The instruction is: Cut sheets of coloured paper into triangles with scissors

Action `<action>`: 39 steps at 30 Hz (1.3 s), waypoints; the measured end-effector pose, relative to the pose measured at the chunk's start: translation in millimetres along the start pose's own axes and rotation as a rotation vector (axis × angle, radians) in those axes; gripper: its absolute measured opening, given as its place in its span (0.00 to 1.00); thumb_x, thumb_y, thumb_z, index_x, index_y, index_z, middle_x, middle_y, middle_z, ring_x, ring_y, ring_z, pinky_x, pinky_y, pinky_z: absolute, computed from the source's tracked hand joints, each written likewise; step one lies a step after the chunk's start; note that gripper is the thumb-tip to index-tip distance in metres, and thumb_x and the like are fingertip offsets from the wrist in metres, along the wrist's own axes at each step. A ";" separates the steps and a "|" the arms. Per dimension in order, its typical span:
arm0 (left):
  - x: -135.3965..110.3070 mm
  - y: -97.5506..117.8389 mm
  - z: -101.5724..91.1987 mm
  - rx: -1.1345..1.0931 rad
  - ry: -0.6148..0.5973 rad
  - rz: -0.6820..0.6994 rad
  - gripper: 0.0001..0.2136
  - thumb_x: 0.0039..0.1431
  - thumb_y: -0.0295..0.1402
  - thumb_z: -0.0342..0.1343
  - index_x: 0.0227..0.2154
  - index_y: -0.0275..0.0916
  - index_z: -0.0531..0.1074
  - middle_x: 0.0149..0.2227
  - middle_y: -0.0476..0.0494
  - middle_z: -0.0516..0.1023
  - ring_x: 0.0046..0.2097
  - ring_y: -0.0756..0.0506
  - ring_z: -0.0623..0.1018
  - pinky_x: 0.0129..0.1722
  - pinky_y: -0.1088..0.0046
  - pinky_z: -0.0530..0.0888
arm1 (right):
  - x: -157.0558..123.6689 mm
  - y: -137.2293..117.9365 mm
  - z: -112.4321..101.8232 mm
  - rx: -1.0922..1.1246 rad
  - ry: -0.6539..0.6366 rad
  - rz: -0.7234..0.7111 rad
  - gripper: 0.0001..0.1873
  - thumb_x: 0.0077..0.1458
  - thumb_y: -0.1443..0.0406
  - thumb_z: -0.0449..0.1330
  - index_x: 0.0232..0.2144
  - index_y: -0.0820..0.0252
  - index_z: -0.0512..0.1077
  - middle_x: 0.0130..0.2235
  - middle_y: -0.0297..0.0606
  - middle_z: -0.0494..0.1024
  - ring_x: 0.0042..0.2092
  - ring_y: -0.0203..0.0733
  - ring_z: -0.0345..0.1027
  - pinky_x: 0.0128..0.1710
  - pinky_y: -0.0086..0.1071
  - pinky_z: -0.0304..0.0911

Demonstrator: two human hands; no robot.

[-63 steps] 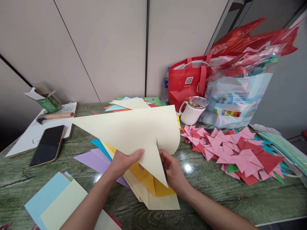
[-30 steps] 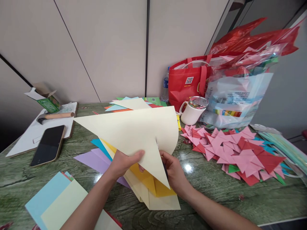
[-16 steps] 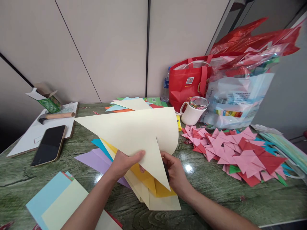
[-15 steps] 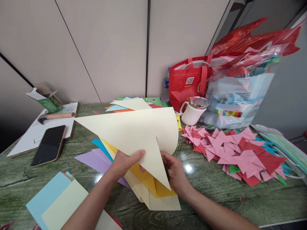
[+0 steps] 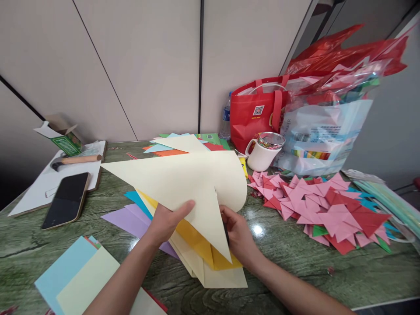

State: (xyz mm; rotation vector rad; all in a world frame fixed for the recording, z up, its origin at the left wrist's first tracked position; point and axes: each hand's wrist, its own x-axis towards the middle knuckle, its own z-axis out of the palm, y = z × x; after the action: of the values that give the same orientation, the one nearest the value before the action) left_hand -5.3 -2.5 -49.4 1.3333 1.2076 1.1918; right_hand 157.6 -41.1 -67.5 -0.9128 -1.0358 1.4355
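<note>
A large cream sheet of paper (image 5: 170,175) stands raised over the table, its right side curling back. A slit runs up through it from the lower edge. My left hand (image 5: 169,221) grips the sheet near its lower edge, thumb on top and fingers underneath. At the slit, my right hand (image 5: 239,234) is closed round dark-handled scissors (image 5: 225,231), mostly hidden by the paper and fingers. Below the sheet lie folded yellow paper (image 5: 193,236), more cream paper (image 5: 225,278), purple paper (image 5: 131,218) and a blue piece (image 5: 139,203).
Pink and red cut paper pieces (image 5: 321,205) are heaped at right. Behind stand a white mug (image 5: 260,155), a red bag (image 5: 249,118) and a plastic bag (image 5: 321,135). At left lie a phone (image 5: 65,199), a hammer (image 5: 78,159) and paper sheets (image 5: 65,271).
The sheet's top edge has dropped slightly and its curled right side has shifted a little rightward. My left thumb sits slightly higher and further left. Both hands keep their hold.
</note>
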 end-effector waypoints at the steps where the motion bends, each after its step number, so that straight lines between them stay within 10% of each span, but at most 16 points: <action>1: -0.2 -0.1 -0.7 0.027 -0.008 0.000 0.22 0.47 0.38 0.60 0.45 0.36 0.68 0.41 0.40 0.78 0.53 0.39 0.69 0.52 0.58 0.66 | 0.3 -0.6 0.1 -0.003 0.005 -0.011 0.15 0.38 0.67 0.68 0.33 0.59 0.74 0.33 0.36 0.79 0.35 0.41 0.72 0.35 0.30 0.67; 7: -1.2 2.5 -2.3 0.085 -0.030 -0.004 0.24 0.47 0.38 0.60 0.48 0.37 0.66 0.40 0.41 0.79 0.48 0.39 0.74 0.49 0.60 0.69 | 1.9 -4.4 -2.0 -0.008 0.002 -0.013 0.16 0.39 0.65 0.67 0.34 0.59 0.72 0.36 0.39 0.79 0.37 0.43 0.72 0.38 0.34 0.67; 14: -3.8 8.0 -0.9 -0.052 -0.152 -0.163 0.28 0.47 0.39 0.60 0.53 0.41 0.62 0.43 0.39 0.77 0.21 0.45 0.77 0.18 0.66 0.76 | 3.2 -5.1 -4.3 0.006 -0.021 0.004 0.17 0.39 0.67 0.67 0.36 0.58 0.73 0.38 0.39 0.79 0.39 0.43 0.71 0.38 0.32 0.67; 39: -4.9 7.2 2.6 -0.272 -0.200 -0.228 0.24 0.47 0.35 0.61 0.48 0.38 0.66 0.39 0.41 0.78 0.31 0.44 0.79 0.28 0.69 0.78 | 2.2 -6.6 -4.4 0.018 -0.011 0.064 0.17 0.39 0.65 0.67 0.36 0.58 0.73 0.36 0.38 0.80 0.36 0.43 0.73 0.34 0.32 0.68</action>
State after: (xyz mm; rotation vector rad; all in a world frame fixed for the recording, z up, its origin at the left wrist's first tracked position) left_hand -2.3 -8.0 -42.8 1.0536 0.9858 0.9942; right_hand 163.6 -38.3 -62.6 -0.9332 -1.0084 1.5023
